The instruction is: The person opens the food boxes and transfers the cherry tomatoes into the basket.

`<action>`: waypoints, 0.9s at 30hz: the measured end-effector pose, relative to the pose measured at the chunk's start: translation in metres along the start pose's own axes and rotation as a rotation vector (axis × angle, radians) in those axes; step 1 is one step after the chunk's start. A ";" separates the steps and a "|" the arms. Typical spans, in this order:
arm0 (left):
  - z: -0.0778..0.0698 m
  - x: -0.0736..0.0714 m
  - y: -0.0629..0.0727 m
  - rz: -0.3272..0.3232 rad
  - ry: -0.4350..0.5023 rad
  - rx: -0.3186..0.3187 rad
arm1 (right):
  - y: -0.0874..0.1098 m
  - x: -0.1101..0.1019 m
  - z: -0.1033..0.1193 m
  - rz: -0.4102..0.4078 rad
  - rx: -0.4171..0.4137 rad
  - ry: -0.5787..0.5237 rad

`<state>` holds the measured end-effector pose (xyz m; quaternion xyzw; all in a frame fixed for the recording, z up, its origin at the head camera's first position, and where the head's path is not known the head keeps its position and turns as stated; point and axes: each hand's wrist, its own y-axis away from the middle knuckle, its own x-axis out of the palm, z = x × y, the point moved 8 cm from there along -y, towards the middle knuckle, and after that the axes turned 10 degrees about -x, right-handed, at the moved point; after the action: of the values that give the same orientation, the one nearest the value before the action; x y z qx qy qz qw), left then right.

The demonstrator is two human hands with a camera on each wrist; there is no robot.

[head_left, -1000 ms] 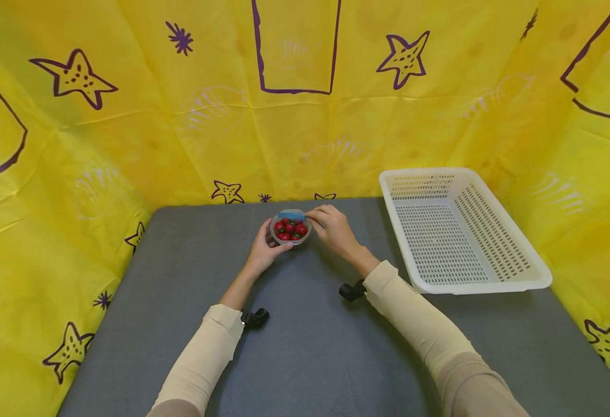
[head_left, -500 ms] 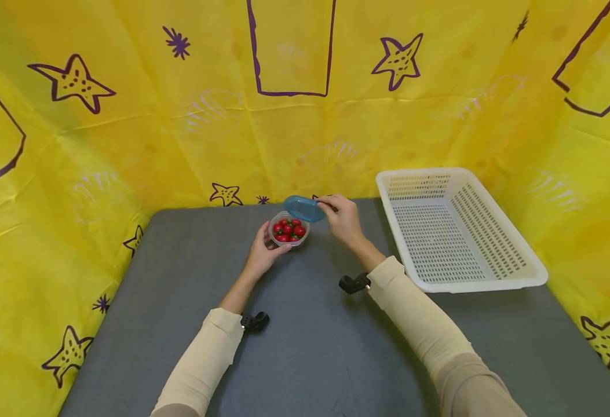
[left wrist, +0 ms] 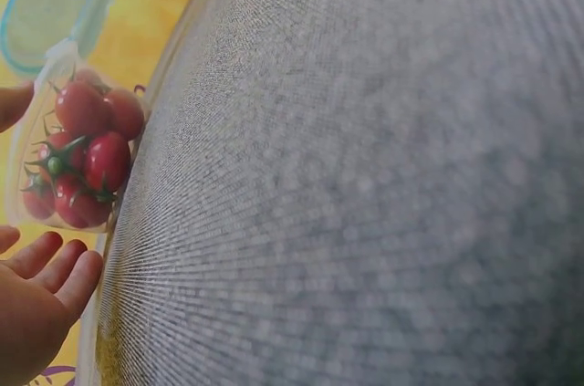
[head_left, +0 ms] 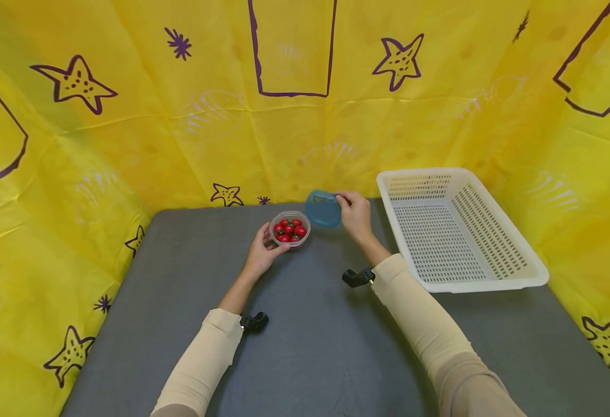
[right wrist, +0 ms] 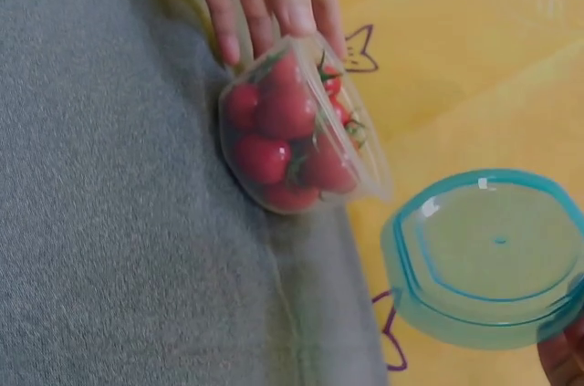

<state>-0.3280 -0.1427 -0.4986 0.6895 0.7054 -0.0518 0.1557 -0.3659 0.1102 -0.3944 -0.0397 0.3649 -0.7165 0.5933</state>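
A clear plastic container [head_left: 291,215] stands upright on the table, uncovered. Several red cherry tomatoes [head_left: 289,230] with green stems fill it. My left hand [head_left: 264,250] holds the container from its left side, thumb near the front rim and fingers around the far side. Just right of the container, my right hand [head_left: 355,215] pinches a translucent blue lid [head_left: 323,209] by its edge. The lid is raised, tilted and apart from the rim. In the right wrist view the lid [right wrist: 497,249] shows large, with only a bit of the right hand at the lower corner.
A white perforated plastic basket [head_left: 453,243] stands at the right of the grey table [head_left: 294,347]. Yellow cloth [head_left: 284,145] printed with starfish hangs behind the table and along both sides. A small black camera sits on each wrist.
The blue lid has come up off the container, pinched by my right hand, and moved right while tipping more upright. My left hand and the container stay nearly in place.
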 end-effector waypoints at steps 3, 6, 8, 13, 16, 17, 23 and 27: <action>-0.001 0.000 0.001 -0.003 -0.001 0.002 | -0.001 0.001 -0.008 0.039 0.064 0.032; -0.001 0.000 0.002 -0.005 0.003 0.002 | -0.001 0.003 -0.017 0.091 0.125 0.074; 0.000 -0.001 0.002 -0.004 0.005 0.002 | -0.001 0.004 -0.023 0.119 0.158 0.100; 0.001 -0.001 0.001 -0.008 0.003 0.002 | -0.001 0.005 -0.036 0.164 0.237 0.134; 0.002 -0.001 0.001 -0.017 -0.014 0.002 | 0.000 0.005 -0.041 0.189 0.272 0.144; 0.001 -0.001 0.001 -0.020 -0.016 0.002 | 0.000 0.006 -0.043 0.200 0.281 0.148; 0.001 -0.002 0.003 -0.021 -0.006 -0.008 | -0.001 0.010 -0.051 0.269 0.309 0.184; 0.001 -0.001 0.002 -0.016 -0.004 -0.009 | -0.002 0.011 -0.058 0.296 0.336 0.209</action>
<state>-0.3261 -0.1439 -0.4992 0.6831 0.7107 -0.0513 0.1599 -0.3995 0.1283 -0.4398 0.1874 0.3019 -0.6726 0.6491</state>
